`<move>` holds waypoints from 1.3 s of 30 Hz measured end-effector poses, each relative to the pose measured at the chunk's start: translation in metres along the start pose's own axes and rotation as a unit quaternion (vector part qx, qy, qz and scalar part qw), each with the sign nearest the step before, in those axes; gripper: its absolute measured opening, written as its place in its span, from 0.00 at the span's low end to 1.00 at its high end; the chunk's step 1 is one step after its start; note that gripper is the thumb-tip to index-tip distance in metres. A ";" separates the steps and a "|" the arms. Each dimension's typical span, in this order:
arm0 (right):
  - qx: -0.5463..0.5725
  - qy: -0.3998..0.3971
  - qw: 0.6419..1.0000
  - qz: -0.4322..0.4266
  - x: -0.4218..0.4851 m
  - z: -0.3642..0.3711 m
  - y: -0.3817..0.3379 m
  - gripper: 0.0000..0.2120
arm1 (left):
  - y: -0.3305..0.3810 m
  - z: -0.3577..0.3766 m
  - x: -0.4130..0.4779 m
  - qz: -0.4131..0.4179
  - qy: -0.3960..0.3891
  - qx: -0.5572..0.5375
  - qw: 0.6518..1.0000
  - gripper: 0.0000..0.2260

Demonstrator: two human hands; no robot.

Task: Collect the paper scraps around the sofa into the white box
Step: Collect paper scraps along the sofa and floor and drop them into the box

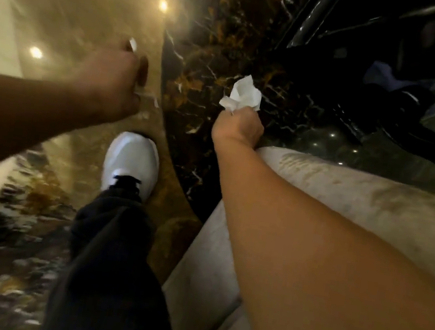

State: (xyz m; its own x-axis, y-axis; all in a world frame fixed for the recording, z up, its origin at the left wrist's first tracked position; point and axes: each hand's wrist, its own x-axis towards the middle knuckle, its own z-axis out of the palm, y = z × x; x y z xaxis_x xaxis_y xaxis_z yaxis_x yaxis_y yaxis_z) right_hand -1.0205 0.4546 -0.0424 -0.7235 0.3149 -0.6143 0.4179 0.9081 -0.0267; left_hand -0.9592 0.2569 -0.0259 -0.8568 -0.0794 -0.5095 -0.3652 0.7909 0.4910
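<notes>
White crumpled paper [242,95] sticks up out of your right hand [239,127], whose fingers are curled into a tight fist around the wad's lower end, so the scrap is held above the dark veined marble floor [215,37] and not lying on it. Your right forearm stretches forward over the pale upholstered sofa [362,192], which fills the lower right of the view, and the fist sits just past the sofa's front edge. Your left hand [113,78] reaches forward over the glossy tan floor band [93,5] to the left; it is blurred and seen from the back, its fingers curled under, and a small white sliver [132,44] shows at its far edge, though you cannot tell whether the fingers are gripping it or it lies on the floor beyond. Another thin white fragment [155,101] shows just right of that hand, near the seam where tan stone meets dark stone. Below the hands, your white shoe [130,163] with black laces stands on the tan band, with a dark trouser leg [111,262] above it. Black glossy furniture [399,36] occupies the upper right corner, well apart from both hands. Ceiling lights reflect as bright spots on the polished floor.
</notes>
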 end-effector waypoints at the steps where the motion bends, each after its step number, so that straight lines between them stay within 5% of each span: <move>1: 0.032 -0.005 0.999 -0.015 -0.016 -0.010 -0.008 0.15 | 0.004 -0.016 -0.009 0.009 -0.006 -0.001 1.000 0.11; 9: 0.166 -0.010 0.981 -0.102 -0.202 -0.153 -0.069 0.09 | 0.067 -0.186 -0.112 -0.044 -0.037 -0.019 0.998 0.09; 14: 0.253 0.036 0.962 -0.096 -0.363 -0.243 -0.074 0.14 | 0.109 -0.301 -0.239 0.039 -0.045 -0.015 0.998 0.11; 23: 0.211 0.121 0.966 -0.086 -0.619 -0.329 -0.040 0.07 | 0.149 -0.460 -0.430 0.177 0.029 0.048 0.983 0.11; 35: 0.226 0.223 0.945 -0.074 -0.858 -0.400 0.038 0.06 | 0.238 -0.478 -0.626 0.382 -0.019 0.125 0.916 0.10; 39: 0.249 0.266 0.931 -0.006 -0.931 -0.393 0.118 0.16 | 0.279 -0.441 -0.709 0.446 -0.054 0.180 0.875 0.10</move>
State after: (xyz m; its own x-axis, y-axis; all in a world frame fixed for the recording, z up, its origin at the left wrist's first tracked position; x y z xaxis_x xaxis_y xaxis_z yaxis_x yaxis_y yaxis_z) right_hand -0.5134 0.3769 0.8366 -0.8445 0.5177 -0.1372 0.5147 0.7135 -0.4754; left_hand -0.6137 0.2663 0.7837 -0.6960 0.7094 -0.1111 0.5864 0.6508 0.4823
